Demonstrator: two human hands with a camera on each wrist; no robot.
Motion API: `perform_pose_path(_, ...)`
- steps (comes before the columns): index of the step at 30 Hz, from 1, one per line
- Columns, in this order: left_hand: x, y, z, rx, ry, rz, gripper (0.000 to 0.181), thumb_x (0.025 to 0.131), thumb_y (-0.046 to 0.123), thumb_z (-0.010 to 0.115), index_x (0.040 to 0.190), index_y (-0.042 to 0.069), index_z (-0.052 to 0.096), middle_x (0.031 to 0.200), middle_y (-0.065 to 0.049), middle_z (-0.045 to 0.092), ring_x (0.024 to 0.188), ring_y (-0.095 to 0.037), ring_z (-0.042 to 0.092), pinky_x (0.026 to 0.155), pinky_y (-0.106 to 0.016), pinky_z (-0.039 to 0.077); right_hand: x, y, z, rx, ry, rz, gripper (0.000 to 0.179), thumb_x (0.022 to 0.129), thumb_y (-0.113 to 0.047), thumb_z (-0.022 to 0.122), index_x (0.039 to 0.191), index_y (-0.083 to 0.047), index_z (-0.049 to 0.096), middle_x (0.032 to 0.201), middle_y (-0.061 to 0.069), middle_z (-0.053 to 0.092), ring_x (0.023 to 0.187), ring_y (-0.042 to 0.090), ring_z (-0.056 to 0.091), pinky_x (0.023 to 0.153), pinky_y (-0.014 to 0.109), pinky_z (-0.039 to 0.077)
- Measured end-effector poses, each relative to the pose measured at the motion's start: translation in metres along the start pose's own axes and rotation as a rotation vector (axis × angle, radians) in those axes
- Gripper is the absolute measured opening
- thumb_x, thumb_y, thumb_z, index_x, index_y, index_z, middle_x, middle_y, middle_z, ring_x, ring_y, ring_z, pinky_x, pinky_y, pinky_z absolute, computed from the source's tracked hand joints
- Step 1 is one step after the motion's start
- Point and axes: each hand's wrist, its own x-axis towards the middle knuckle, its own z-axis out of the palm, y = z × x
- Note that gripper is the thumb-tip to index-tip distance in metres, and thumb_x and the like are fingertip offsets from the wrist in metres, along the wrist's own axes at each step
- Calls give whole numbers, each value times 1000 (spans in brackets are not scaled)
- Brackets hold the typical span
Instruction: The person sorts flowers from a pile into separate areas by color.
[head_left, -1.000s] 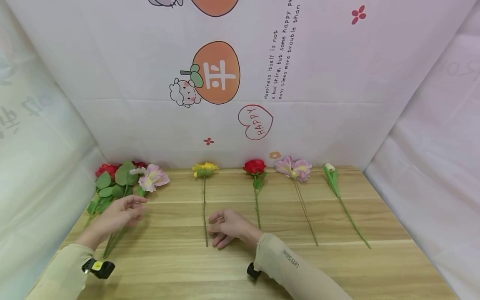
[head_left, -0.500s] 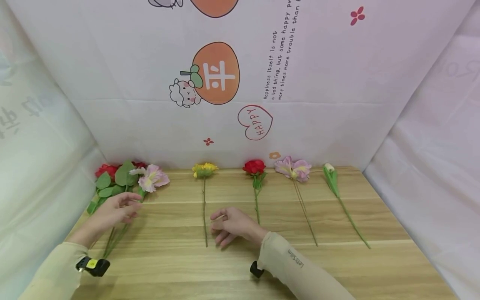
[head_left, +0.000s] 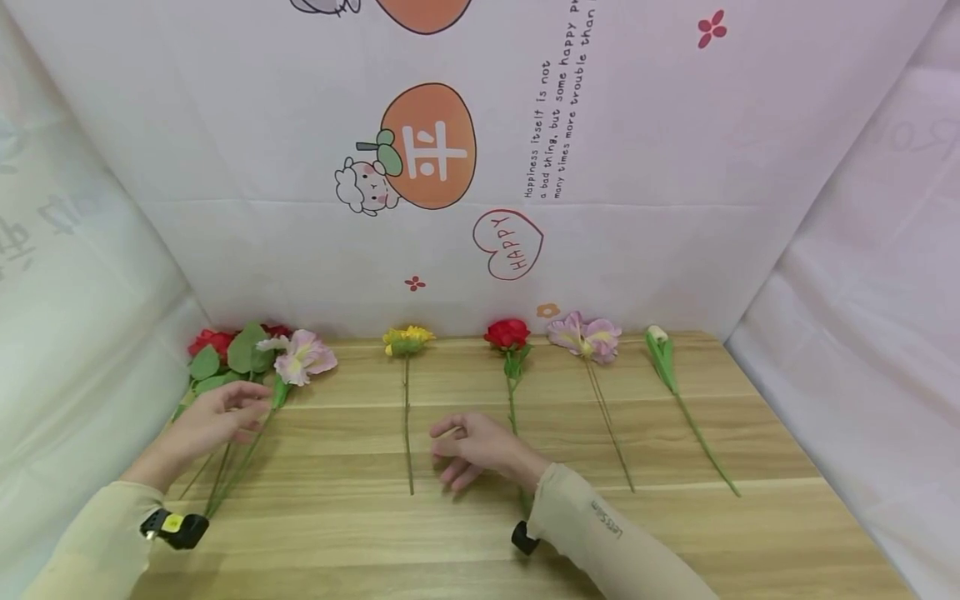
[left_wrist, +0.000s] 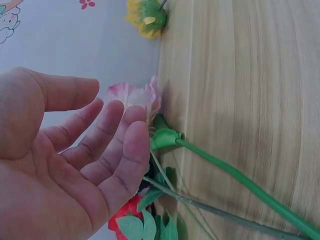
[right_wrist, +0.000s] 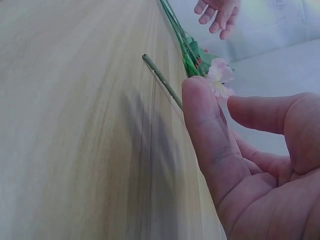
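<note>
My left hand (head_left: 210, 425) hovers over a group of flowers at the table's left, its fingers loosely bent and holding nothing. Under and beyond it lie a red rose (head_left: 212, 342), green leaves (head_left: 249, 350) and a pink ruffled flower (head_left: 306, 357); the hand covers part of their stems. Also holding nothing, my right hand (head_left: 483, 450) is above the wood between a yellow flower (head_left: 407, 340) and another red rose (head_left: 507, 333), partly hiding that rose's stem. In the right wrist view the yellow flower's stem end (right_wrist: 159, 75) lies beyond the fingers.
Farther right lie a pale purple flower (head_left: 600, 340) and a white tulip (head_left: 660, 354) with a green stem. White printed cloth (head_left: 637, 250) stands behind the wooden table (head_left: 337, 533), and more cloth hangs at both sides.
My left hand has drifted left, farther over the flower group. The right hand has shifted slightly right, away from the yellow flower's stem. The flowers have stayed where they were.
</note>
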Motion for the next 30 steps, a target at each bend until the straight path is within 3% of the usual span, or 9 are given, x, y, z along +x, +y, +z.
perform_pose_path(6,2,-9,-5,22,15,-11,50,108,27,52,141,-10,43,128,-30,56,103,-33,66,80,-39,61,-3,1,-3,-10,-5,-7,36,100,-13,66,132,3,57,105,20,70,72,30,72,61,41,63)
perform_pose_path(17,3,-20,-10,174,100,12,47,105,23,58,132,-14,50,122,-33,59,91,-30,66,71,-36,60,-6,2,-7,-14,-8,-13,34,101,-11,64,131,5,57,104,20,71,70,26,72,61,39,63)
perform_pose_path(23,4,-29,-13,316,123,-13,52,105,29,57,132,-15,49,127,-40,52,108,-50,58,86,-55,54,-6,3,-7,-21,-9,-11,34,100,-11,65,130,4,58,103,20,71,69,25,72,60,38,63)
perform_pose_path(26,5,-33,-15,345,126,-18,54,103,28,61,132,-17,49,128,-42,50,117,-58,48,93,-65,46,-6,3,-7,-20,-10,-13,34,101,-11,65,130,4,58,103,20,71,69,24,72,60,38,63)
perform_pose_path(30,5,-38,-18,344,117,-28,60,99,25,67,132,-19,46,128,-44,49,117,-59,47,94,-67,45,-7,3,-7,-20,-12,-15,34,101,-11,65,131,4,58,103,20,71,69,25,72,61,39,63)
